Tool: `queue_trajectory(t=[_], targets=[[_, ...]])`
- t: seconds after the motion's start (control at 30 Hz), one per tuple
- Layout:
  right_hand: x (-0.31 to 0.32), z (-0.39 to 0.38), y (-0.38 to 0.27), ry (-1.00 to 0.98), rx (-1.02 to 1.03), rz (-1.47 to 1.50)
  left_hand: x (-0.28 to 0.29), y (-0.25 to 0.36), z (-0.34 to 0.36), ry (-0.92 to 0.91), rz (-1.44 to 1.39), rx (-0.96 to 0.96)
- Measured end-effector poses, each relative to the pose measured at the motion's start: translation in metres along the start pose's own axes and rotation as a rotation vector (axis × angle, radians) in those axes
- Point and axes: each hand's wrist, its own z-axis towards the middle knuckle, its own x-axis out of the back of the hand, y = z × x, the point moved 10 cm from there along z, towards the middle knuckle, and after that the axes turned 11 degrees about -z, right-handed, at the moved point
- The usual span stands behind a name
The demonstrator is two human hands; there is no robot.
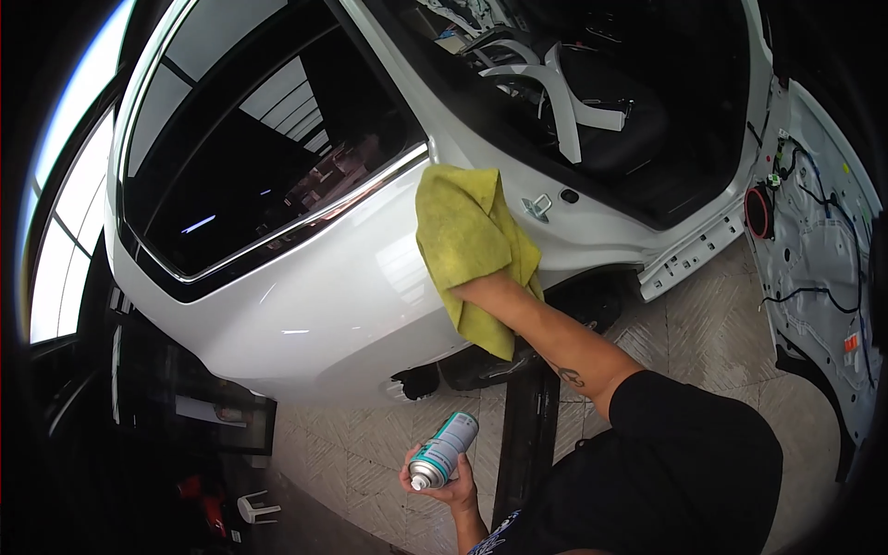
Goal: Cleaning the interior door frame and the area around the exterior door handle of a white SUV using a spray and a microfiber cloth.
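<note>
A green-and-white aerosol can is gripped in my left hand, tilted with its nozzle end toward me. It hangs low, below the car's rear bumper area and apart from the bodywork. My right hand reaches out to the car's silver-white rear quarter panel with a yellow-green cloth. The cloth lies against the panel between the rear side window and the door opening, and its lower corner hangs loose. My right fingers are hidden in the cloth.
A metal door striker sticks out beside the cloth. To the right hangs an open door with bare wiring. Loose trim pieces lie inside the cabin. A dark lift beam crosses the tiled floor; a white stool stands lower left.
</note>
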Motion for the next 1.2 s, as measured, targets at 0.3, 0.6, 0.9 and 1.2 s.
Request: queue_trajectory(t=[0.3, 0.6, 0.9, 1.2], targets=[[0.004, 0.058, -0.014, -0.032, -0.130, -0.062, -0.023, 0.035, -0.006, 0.080, 0.082, -0.072], [0.021, 0.040, -0.042, 0.120, 0.376, -0.331, -0.027, 0.052, -0.023, 0.153, 0.128, -0.017], [0.023, 0.039, -0.074, 0.010, 0.781, -0.364, -0.041, 0.053, -0.027, 0.129, 0.097, -0.071], [-0.061, 0.010, -0.078, -0.662, 0.238, -0.083, -0.056, 0.031, -0.032, 0.164, -0.049, 0.017]])
